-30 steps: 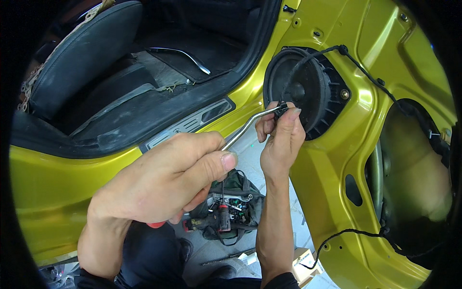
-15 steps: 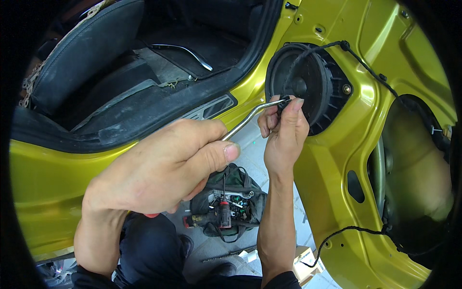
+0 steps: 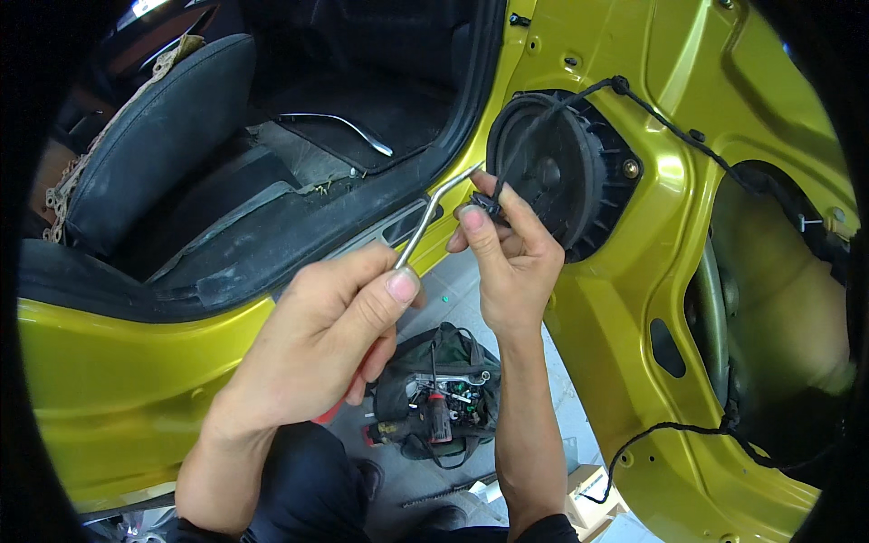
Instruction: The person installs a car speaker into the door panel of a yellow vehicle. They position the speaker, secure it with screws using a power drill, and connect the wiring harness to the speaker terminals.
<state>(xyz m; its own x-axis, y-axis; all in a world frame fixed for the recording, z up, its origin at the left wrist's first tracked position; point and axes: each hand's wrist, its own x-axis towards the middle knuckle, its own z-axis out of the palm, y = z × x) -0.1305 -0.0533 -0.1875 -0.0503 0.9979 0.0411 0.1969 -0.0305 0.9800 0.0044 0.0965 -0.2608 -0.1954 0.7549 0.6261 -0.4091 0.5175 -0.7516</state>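
Observation:
My left hand (image 3: 317,330) is closed around a bent metal pry tool (image 3: 422,222), a thin shiny rod with a kinked end. Part of a red handle shows below my fingers. My right hand (image 3: 516,281) pinches a small black wire connector (image 3: 485,204) between thumb and fingers. From the connector a black cable (image 3: 670,110) loops up across the round black speaker (image 3: 543,172) and along the yellow-green car door (image 3: 625,335). The tool's tip is just above the connector, near my right index finger; whether it touches the finger I cannot tell.
Below my hands an open dark tool bag (image 3: 471,353) on the floor holds a screwdriver (image 3: 438,418), a wrench and small parts. To the left are the door sill and a black seat (image 3: 163,145). A cardboard box (image 3: 593,502) lies under the door, where another cable end hangs.
The tool's tip has come off the connector and moved up and left. Both hands have shifted, and my right hand has turned the connector. The whole view has moved slightly.

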